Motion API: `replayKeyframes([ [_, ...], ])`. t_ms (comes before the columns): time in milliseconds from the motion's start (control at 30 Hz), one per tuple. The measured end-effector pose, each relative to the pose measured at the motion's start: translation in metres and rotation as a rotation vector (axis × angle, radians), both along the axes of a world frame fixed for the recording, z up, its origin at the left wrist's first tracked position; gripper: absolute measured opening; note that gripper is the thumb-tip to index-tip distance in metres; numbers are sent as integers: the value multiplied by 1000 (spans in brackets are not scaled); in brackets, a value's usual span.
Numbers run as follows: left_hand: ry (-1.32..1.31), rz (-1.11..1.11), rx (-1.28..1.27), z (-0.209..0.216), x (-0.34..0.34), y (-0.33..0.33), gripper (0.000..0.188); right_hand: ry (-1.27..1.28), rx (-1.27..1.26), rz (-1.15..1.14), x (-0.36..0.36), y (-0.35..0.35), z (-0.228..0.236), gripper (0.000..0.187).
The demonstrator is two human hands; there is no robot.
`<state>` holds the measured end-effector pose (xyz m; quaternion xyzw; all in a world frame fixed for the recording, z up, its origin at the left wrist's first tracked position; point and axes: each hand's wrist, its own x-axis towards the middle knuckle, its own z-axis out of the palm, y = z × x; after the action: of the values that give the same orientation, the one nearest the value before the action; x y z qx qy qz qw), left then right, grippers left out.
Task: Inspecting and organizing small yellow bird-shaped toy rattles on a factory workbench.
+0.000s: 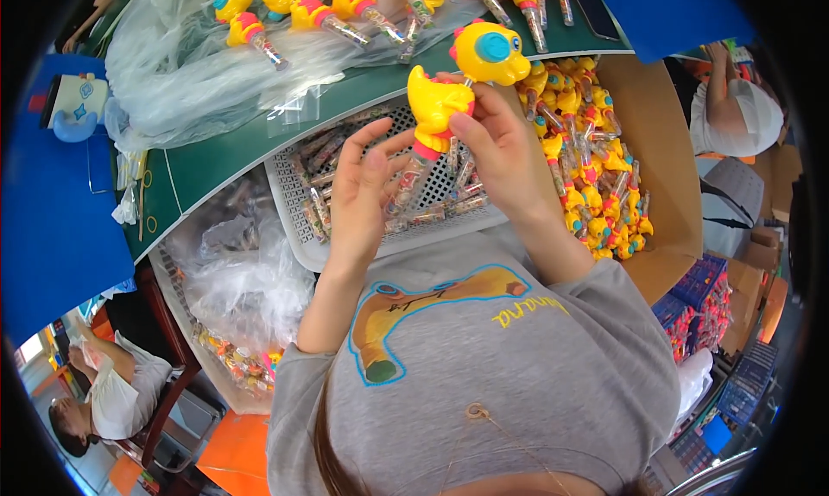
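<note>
A yellow toy dinosaur (440, 107) with a blue-ringed eye and a pink collar is in front of me, above a grey basket (285, 198). A clear tube of small coloured pieces (411, 183) extends below its body. My right hand (505, 146) is closed around the dinosaur's body from the right, thumb on its front. Beside the tube, my left hand (361, 189) has its fingers spread; whether a fingertip touches the tube is hard to see. Many similar filled tubes (319, 207) lie in the basket below.
Several finished toy dinosaurs (315, 14) lie on clear plastic (164, 64) across the green table (203, 181). A cardboard box (669, 185) heaped with more stands at right. At left is a box with plastic bags (250, 280). A phone (594, 12) lies at the far edge. Other people sit at both sides.
</note>
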<state>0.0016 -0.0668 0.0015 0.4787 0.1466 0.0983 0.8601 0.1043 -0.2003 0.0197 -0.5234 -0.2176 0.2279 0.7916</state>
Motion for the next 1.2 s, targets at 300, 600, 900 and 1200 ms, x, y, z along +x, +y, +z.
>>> replayKeyframes([
  [300,47,-45,144,3,9,6,50,78,17,55,-5,-11,-24,42],
  [600,235,-452,599,-1,5,-22,34,226,63,-11,-5,-27,-34,47],
  [900,-88,-478,922,-4,25,-28,39,511,-10,-116,1,-61,-48,57],
  [1200,224,-325,745,-6,13,-3,37,448,6,-567,156,-171,-114,28],
])
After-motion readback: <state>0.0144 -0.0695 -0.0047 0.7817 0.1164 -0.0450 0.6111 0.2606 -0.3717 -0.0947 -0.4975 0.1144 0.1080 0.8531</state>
